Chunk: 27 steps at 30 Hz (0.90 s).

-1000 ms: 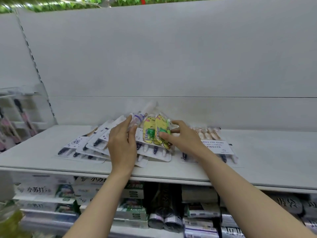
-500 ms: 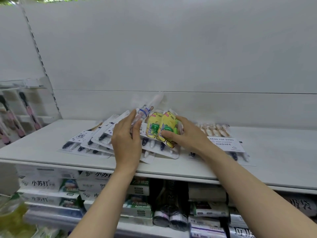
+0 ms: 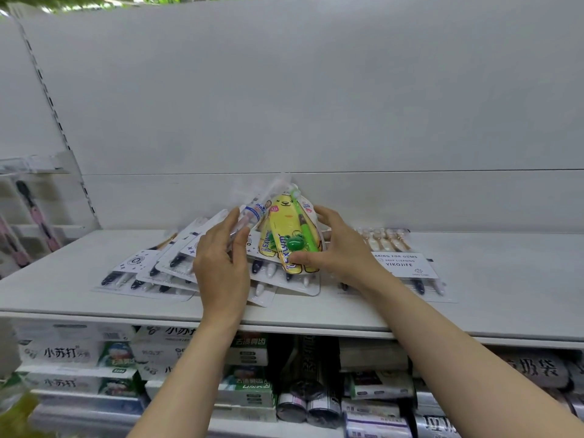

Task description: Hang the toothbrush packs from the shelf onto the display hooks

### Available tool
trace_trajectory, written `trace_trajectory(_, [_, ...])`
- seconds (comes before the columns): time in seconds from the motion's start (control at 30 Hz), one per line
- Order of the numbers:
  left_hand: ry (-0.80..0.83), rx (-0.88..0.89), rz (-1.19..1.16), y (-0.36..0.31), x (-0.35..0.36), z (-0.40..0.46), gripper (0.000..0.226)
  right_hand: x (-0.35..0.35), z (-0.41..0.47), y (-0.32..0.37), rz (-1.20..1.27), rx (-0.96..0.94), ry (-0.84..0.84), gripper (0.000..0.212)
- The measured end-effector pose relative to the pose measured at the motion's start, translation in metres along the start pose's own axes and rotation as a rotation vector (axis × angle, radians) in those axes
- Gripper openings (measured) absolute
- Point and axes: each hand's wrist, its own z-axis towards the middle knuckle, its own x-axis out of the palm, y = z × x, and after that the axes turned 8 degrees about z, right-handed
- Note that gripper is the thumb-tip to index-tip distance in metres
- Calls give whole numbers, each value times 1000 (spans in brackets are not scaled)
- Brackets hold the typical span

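Clamping the yellow toothbrush pack, both hands lift it above the shelf edge.

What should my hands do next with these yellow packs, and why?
Probably lift them clear of the pile. Your right hand already grips the yellow packs, tilted up off the white packs, and your left hand holds a clear pack.

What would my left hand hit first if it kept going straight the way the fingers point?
Likely the clear pack its fingertips already touch; past that, the shelf's back wall. The left hand points up and away, and depth is uncertain.
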Motion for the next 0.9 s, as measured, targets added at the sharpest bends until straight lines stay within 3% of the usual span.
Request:
trace_trajectory(0.3, [-12,-37,-16,-4,-2,0,37,-13,2,-1,328,154,-29,101])
trace_trajectory(0.6, [-39,-148,-127,-18,-11,-4,37,-13,-1,-5,403,118,-70,78])
trace_trajectory(0.73, [-79,-308,-259,-29,-12,-10,29,-12,-4,-4,475,99,-89,78])
trace_trajectory(0.9, [-139,-655,-613,-29,-8,-6,30,-12,-4,-3,480,59,-92,64])
